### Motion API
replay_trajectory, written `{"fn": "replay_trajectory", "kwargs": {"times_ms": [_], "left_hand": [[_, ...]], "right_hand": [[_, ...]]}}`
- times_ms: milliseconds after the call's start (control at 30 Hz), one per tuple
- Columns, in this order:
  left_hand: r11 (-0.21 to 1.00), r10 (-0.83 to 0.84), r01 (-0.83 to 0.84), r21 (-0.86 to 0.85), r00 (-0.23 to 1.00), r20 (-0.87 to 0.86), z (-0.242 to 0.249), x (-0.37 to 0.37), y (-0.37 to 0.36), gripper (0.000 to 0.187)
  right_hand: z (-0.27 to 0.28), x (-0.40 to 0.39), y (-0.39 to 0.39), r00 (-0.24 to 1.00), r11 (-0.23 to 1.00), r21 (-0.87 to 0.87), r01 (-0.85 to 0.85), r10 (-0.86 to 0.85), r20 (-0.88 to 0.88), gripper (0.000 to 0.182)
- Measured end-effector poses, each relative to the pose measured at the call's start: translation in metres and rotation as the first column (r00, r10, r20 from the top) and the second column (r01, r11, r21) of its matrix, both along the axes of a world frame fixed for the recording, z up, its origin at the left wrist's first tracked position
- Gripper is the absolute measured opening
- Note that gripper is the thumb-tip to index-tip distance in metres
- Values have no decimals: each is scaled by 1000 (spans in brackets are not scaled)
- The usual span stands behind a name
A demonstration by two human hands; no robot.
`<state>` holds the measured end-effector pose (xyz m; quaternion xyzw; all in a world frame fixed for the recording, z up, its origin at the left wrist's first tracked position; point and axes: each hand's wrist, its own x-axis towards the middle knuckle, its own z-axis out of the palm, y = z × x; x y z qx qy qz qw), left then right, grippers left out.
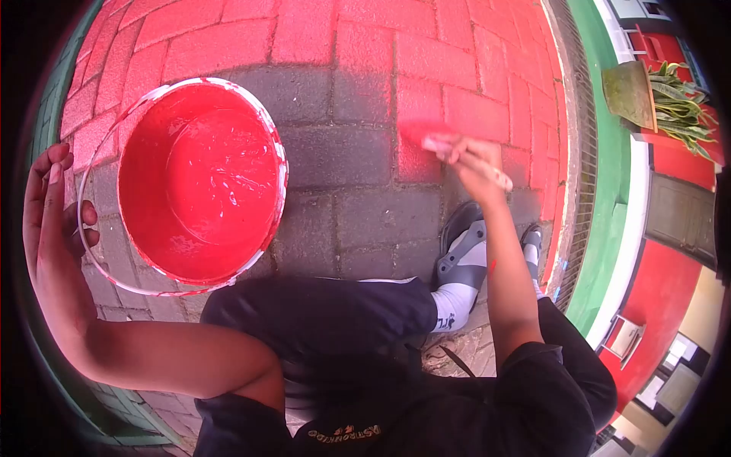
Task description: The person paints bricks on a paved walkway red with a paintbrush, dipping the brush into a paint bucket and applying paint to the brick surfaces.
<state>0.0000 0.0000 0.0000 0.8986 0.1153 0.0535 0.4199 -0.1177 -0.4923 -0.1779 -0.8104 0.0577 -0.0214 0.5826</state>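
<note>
Brick pavers [346, 156], part red and part bare gray, lie under everything. The red-coated paint bucket [205, 183] sits to the person's left, well apart from the paintbrush, with bare pavers between. The left hand [57, 206] is nearer the bucket, fingers parted beside its wire handle [99, 268]; whether they grip it, I cannot tell. The right hand [478, 164] pinches the paintbrush [489, 173], its long axis slanting, bristles forward and bucketward.

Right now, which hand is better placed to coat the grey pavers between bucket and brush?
Right, I'd say. The right hand holds the brush just beside the grey pavers. The left hand has no brush, is by the bucket's handle, and has the bucket between it and them.
</note>
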Motion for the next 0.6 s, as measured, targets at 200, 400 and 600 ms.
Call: {"fn": "replay_trajectory", "kwargs": {"times_ms": [200,400,600], "left_hand": [[996,39,-45,73,997,70,8,2,-3,46],[1000,3,-4,13,998,60,4,0,-1,48],[996,32,-35,83,999,40,-4,-6,1,48]], "right_hand": [[37,-38,19,995,976,-197,-93,86,-47,20],[34,48,-4,956,984,23,-178,179,-235,30],[24,124,-30,995,907,-420,-42,0,-100,20]]}}
